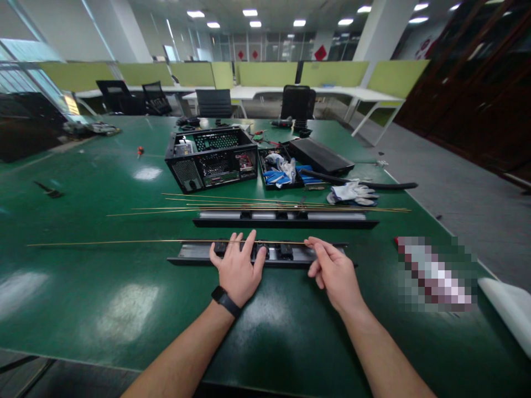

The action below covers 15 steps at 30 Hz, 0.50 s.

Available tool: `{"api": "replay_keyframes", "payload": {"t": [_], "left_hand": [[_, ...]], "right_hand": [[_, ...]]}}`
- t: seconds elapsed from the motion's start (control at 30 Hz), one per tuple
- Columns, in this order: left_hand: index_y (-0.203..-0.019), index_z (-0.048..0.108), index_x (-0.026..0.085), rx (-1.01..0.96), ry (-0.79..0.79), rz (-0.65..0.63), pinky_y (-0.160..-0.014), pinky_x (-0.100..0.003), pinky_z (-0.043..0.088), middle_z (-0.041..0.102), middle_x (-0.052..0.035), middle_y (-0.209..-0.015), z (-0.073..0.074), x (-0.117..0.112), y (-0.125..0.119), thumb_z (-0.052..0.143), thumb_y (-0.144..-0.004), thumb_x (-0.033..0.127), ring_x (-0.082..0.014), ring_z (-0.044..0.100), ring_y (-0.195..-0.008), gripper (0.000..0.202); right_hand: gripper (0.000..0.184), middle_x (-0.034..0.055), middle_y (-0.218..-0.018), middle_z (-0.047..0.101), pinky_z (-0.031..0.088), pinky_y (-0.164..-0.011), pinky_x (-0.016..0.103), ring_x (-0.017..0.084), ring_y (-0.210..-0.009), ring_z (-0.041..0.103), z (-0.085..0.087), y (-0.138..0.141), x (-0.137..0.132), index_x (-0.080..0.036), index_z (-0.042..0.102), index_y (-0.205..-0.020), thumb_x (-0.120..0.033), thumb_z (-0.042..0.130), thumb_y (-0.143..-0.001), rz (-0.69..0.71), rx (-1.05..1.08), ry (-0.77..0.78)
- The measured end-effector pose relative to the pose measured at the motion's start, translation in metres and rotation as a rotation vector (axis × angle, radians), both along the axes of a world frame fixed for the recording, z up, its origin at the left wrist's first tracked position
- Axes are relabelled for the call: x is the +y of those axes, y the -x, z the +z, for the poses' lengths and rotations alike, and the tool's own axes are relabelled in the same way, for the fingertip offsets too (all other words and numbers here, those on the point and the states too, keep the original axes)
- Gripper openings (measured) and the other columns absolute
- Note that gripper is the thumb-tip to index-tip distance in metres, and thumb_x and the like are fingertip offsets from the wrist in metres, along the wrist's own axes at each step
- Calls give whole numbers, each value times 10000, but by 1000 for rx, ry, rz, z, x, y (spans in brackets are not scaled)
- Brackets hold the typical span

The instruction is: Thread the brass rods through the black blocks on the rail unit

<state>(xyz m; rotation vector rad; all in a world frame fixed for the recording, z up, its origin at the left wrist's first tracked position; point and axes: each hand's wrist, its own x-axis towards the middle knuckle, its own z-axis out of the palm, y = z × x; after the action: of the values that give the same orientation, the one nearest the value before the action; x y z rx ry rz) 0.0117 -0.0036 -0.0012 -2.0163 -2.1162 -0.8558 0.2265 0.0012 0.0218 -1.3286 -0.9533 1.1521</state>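
On the near metal rail [191,253]: a thin brass-coloured rod [103,242] runs lengthwise, jutting far left.
Left hand [238,266]: I see it spread wide across rail and rod.
Right hand [334,271]: fingertips closed, pinching the rod.
Beyond: a second rail [286,223] with more rods [145,209] — then a perforated black case [186,176], crumpled gloves [352,192].
Surface: glossy green table [74,221]; white desks [261,93] behind.

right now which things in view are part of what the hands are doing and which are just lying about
In the job:
- thin brass-coloured rod, held in the right hand
- near rail, under the left hand
- likely the similar far rail and other rods

Apparently lying about:
- open computer case
- work gloves
- black tube
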Motion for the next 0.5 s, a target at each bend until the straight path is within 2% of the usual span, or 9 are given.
{"api": "replay_keyframes", "payload": {"t": [0.13,0.23,0.33,0.5], "left_hand": [[-1445,607,315,-3,-4,-4,-1224,-680,71,663,-154,-1438,-1,1,1,474,-1045,502,-328,531,-1428,461],[-1449,604,319,-5,-2,-4,-1224,-677,75,664,-154,-1437,-1,1,1,482,-1042,500,-327,533,-1426,461],[-1453,598,319,-3,5,-4,-1224,-676,70,660,-154,-1442,0,0,0,482,-1042,501,-321,529,-1430,464],[-1450,602,321,-5,11,4,-1226,-671,72,659,-147,-1447,1,0,0,483,-1039,500,-326,533,-1424,463]], "right_hand": [[559,155,-1064,763,285,-300,189,55,-392,488,3,-6,1,-138,759,-1141,-597,762,-822,-97,9,-21],[541,166,-1174,745,287,-295,189,48,-403,499,2,-9,0,-143,753,-1142,-588,761,-834,-127,-3,-46],[527,151,-1255,724,303,-290,187,59,-425,533,1,-8,-2,-179,727,-1206,-572,753,-856,-83,1,-68],[529,156,-1307,704,318,-283,190,70,-436,561,1,-3,-4,-199,732,-1250,-564,742,-868,60,-20,-17]]}}
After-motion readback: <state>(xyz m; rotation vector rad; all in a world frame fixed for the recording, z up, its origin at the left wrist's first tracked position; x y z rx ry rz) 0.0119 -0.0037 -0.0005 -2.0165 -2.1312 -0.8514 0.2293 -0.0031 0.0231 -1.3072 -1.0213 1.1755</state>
